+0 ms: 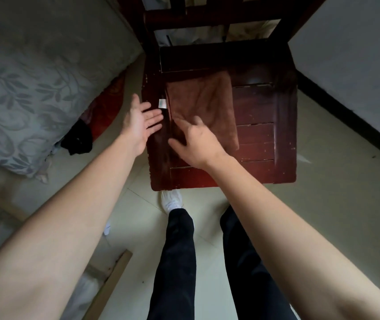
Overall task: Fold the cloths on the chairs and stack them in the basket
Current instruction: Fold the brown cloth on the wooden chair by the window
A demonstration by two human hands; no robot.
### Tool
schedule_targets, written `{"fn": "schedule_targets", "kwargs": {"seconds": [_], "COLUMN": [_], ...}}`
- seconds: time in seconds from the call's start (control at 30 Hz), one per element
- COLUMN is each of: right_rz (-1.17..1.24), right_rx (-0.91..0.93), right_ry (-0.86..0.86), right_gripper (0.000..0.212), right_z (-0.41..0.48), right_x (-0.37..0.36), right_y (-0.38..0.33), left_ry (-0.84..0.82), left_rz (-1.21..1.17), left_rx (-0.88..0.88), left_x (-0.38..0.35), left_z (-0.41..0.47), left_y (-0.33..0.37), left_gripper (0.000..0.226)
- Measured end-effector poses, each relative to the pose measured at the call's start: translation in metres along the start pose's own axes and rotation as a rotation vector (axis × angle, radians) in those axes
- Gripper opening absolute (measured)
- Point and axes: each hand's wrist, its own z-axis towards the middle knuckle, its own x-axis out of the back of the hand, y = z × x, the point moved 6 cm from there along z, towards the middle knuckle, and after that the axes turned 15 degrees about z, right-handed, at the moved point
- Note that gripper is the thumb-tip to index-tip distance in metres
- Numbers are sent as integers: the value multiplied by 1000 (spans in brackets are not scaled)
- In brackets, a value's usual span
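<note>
Wooden chair seat [265, 139]: brown towel [205, 105] at 10 o'clock. Left hand [141, 122] flat, empty. Right hand [196, 144] splayed over towel, gripping nothing.

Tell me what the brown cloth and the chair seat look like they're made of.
Brown cloth: probably microfibre or terry, matte and fuzzy, with soft creases and a small sewn white tag. Chair seat: apparently wood, dark reddish stain with a faint sheen; plank seams and pale chips along its edges suggest it.
</note>
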Motion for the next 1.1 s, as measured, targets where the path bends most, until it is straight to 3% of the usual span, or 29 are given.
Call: {"fn": "schedule_targets", "kwargs": {"seconds": [0.1, 0.17, 0.27, 0.37, 0.4, 0.5, 0.57, 0.63, 0.7, 0.8, 0.93, 1.1], "right_rz": [116, 175, 275, 454, 524, 705, 803, 857, 897, 925, 774, 913], "right_rx": [85, 47, -120, -245, -272, -396, -436, -426, -433, -470, -456, -401], "right_ry": [278, 460, 586, 627, 625, 506, 367, 240, 161, 59, -30, -59], "right_gripper": [37, 32, 40, 55, 58, 64, 42, 14, 13, 8, 29, 35], "right_z": [-13, -23, -26, -22, -19, -7, 3, 9, 14, 17, 16, 7], "right_x": [38, 68, 98, 110, 111, 109, 102, 99, 98, 95, 92, 91], "right_y": [7, 21, 48, 63, 69, 76, 76, 68, 63, 65, 70, 74], "left_ry": [3, -3, 1, 68, 81, 84, 41, -60, -156, -221, -264, -224], "left_rz": [133, 233, 272, 288, 287, 302, 278, 252, 242, 242, 221, 102], "left_rx": [12, 19, 8, -13, -22, -4, 25, 86, 101, 76, 14, -33], "left_x": [-1, -8, -23, -29, -29, -33, -34, -35, -35, -38, -43, -33], "left_z": [-3, -9, -17, -17, -17, -15, -10, -6, -3, -2, -6, -11], "left_y": [-1, -2, 0, 1, 1, -2, -2, 1, 4, 6, 5, -6], "left_gripper": [56, 45, 18, 17, 12, 29, 16, 19, 32, 28, 22, 36]}}
